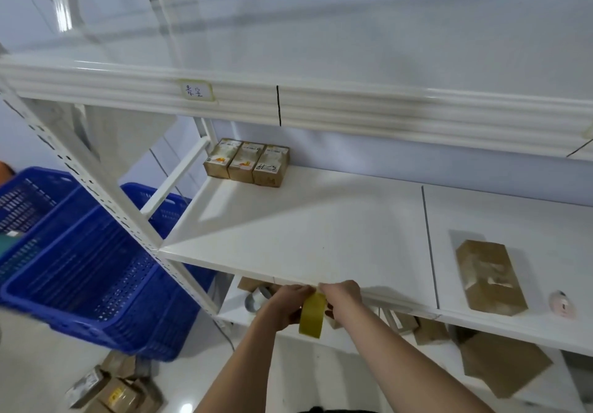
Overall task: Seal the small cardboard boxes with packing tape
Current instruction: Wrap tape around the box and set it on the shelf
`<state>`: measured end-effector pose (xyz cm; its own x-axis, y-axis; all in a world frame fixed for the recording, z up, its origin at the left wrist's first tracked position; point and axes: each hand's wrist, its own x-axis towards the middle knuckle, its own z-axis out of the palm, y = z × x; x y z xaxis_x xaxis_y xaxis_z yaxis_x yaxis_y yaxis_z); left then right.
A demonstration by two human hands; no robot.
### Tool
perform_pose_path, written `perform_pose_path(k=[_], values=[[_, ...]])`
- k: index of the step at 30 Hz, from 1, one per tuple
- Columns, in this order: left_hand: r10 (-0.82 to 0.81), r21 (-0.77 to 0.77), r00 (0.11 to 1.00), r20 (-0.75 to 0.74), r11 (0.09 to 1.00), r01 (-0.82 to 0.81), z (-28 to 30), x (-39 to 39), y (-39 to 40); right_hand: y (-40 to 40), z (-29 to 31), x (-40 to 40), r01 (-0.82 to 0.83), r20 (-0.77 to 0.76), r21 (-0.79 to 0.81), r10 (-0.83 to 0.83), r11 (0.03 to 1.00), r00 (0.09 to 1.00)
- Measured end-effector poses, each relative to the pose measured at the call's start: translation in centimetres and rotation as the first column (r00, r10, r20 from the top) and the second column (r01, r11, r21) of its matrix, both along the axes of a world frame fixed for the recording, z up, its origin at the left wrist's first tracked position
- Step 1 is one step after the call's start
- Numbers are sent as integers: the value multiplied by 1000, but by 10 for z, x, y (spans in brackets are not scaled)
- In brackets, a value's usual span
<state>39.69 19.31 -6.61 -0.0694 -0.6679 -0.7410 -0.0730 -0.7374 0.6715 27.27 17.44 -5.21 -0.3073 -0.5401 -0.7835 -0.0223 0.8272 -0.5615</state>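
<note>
We see the middle shelf (288, 236) bare from front edge to back, wide room for a hand. Obstacles: three boxes (247, 162) at back-left corner, flat box (491, 276) nr front-right edge, upper shelf (321, 101) overhead, blue crates (90, 268) left of the rack.

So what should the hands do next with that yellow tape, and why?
Probably peel a strip free. Both hands, left and right, grip the yellow tape roll at the shelf's front edge, fingertips meeting at its top as if finding the end. No tape hangs loose yet, and the brown box lies further right, apart from the hands.
</note>
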Motion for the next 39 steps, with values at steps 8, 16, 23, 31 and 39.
perform_pose_path(k=[8,16,23,31,39], values=[[64,91,996,-56,994,-59,-5,-1,0,0,0,3,85,-12,-15,-85,996,996],[212,153,961,-175,970,-187,6,2,-2,-4,23,15,-191,-219,-247,137,950,966],[158,-133,980,-125,976,-174,15,-3,-19,-19,30,-2,-188,-180,-269,143,945,973],[-252,-305,895,368,877,372,54,-25,-48,-23,39,-72,-99,286,-259,175,961,942],[-477,-246,775,414,762,600,81,-97,-59,-28,69,-161,-319,38,-409,366,855,930]])
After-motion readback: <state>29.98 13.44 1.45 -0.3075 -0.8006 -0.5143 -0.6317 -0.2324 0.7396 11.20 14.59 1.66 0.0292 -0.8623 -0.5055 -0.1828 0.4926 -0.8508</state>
